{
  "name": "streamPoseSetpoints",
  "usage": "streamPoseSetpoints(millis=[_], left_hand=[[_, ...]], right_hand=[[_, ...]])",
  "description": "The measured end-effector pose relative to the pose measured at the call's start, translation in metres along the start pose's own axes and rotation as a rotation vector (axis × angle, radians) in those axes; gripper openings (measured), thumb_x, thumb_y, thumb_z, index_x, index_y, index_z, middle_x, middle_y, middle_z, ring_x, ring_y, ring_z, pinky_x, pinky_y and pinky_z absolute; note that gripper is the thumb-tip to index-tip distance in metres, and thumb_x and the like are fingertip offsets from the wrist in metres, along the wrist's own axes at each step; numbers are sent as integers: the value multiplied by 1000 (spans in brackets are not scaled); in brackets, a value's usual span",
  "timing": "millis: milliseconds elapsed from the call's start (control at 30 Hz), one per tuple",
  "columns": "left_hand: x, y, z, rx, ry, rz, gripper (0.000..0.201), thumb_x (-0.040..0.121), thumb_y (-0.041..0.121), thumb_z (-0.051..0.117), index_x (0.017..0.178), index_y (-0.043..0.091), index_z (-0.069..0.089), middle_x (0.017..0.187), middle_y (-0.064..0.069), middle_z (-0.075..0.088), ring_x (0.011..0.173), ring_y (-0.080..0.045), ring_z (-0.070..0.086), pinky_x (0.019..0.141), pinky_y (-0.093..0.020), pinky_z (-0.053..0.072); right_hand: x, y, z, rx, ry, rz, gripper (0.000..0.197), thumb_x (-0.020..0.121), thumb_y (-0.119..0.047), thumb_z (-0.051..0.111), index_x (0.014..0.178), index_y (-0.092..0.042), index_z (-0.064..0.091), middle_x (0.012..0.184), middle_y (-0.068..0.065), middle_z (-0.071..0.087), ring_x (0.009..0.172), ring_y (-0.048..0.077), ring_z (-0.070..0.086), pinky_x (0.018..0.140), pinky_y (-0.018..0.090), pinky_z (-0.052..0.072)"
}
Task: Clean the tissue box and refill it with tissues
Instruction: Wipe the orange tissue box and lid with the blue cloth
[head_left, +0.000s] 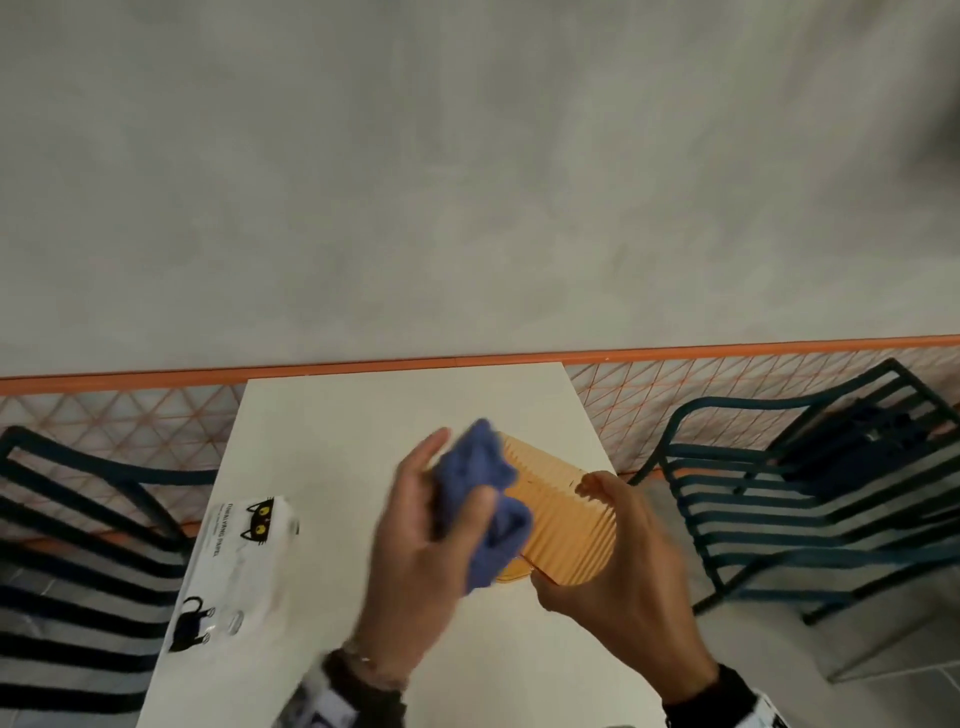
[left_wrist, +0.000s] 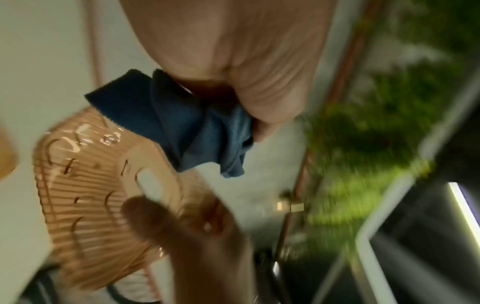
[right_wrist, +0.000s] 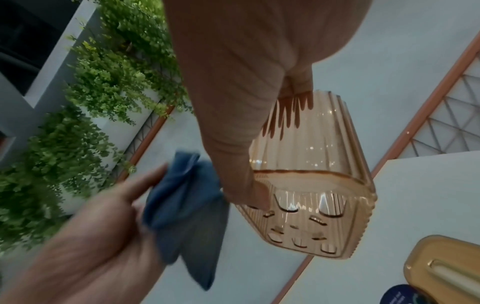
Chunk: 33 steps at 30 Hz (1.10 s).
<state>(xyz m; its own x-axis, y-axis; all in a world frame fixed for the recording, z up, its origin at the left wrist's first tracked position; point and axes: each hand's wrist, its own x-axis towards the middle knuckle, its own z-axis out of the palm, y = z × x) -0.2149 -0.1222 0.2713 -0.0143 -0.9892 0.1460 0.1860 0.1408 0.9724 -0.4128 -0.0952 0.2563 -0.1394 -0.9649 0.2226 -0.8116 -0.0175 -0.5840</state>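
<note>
Light was soft and even, shadows faint; the left hand (head_left: 426, 525) and blue cloth (head_left: 483, 499) smeared with motion, the left wrist view blurred throughout, straight lines bowing at the edges

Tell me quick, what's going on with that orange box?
Left hand grips blue cloth. Right hand holds ribbed tissue box off the table. Tissue pack unopened. Nothing blocking.

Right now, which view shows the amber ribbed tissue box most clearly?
The right wrist view: the tissue box is sharp there, ribs and base cut-outs plain, gripped by the right hand. The head view has it half hidden behind the blue cloth. The left wrist view shows it blurred.
</note>
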Motion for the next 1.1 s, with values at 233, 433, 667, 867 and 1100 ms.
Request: streamPoseSetpoints(millis=[233, 433, 667, 867, 1100], left_hand=[[4, -53, 38, 631, -363, 463, 49, 102, 25, 57, 149, 35, 46, 157, 17, 43, 143, -2, 41, 112, -23, 42], [44, -72, 11, 511, -5, -145, 37, 107, 34, 46, 143, 40, 50, 102, 6, 72, 72, 3, 67, 55, -8, 49], [-20, -50, 43, 503, -383, 379, 47, 105, 34, 49, 152, 36, 43, 157, 17, 43, 144, 0, 39, 109, -21, 45], [38, -79, 2, 526, -8, -158, 39, 106, 31, 48, 142, 45, 49, 100, 11, 70, 71, 5, 64, 56, -6, 48], [-24, -61, 31, 495, -352, 328, 47, 104, 27, 53, 149, 37, 46, 152, 15, 49, 135, 0, 51, 98, -16, 52]], right_hand=[[-4, -11, -5, 160, 2, -156, 85, 60, -65, 82, 132, -37, 47, 115, -30, 55, 98, -8, 59, 80, 4, 47], [-13, 7, -16, -19, -105, -133, 93, 41, -55, 87, 123, -31, 49, 108, -28, 50, 110, -14, 46, 59, 8, 38], [-14, 6, -14, 30, -135, -158, 98, 42, -49, 97, 128, -29, 53, 112, -21, 62, 100, -6, 63, 82, 6, 50], [-14, 10, -3, 32, -136, -123, 93, 39, -54, 87, 122, -31, 50, 109, -28, 51, 107, -12, 48, 65, 9, 40], [-8, 10, -1, 125, -152, -131, 98, 45, -64, 88, 129, -28, 53, 115, -22, 60, 103, -10, 61, 83, 8, 50]])
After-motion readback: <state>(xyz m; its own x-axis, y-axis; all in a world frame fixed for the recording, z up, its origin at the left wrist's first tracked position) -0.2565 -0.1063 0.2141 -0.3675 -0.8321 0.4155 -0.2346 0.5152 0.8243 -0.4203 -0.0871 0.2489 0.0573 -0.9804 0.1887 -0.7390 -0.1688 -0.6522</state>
